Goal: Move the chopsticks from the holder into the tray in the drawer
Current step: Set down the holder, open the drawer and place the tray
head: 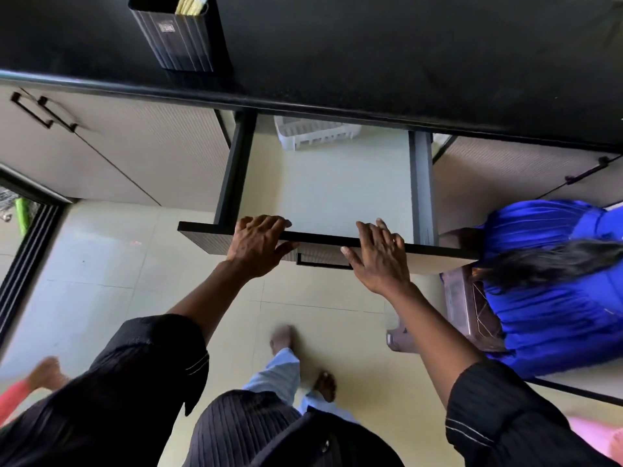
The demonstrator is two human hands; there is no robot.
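Note:
A black ribbed holder [180, 35] stands on the dark countertop at the top left, with pale yellow chopsticks [191, 3] sticking out of it. Below the counter a drawer [340, 183] is pulled out. A white slotted tray [312, 134] lies at its back, partly hidden under the counter edge. My left hand [258, 244] and my right hand [379, 256] both rest on the drawer's front edge, fingers curled over the rim, either side of the black handle [322, 262].
The black countertop [404, 55] runs across the top. Closed cabinet doors [111, 146] flank the drawer. A person in a blue garment [553, 281] sits on a brown stool [468, 308] close to the drawer's right. My feet stand on the pale tiled floor [111, 281].

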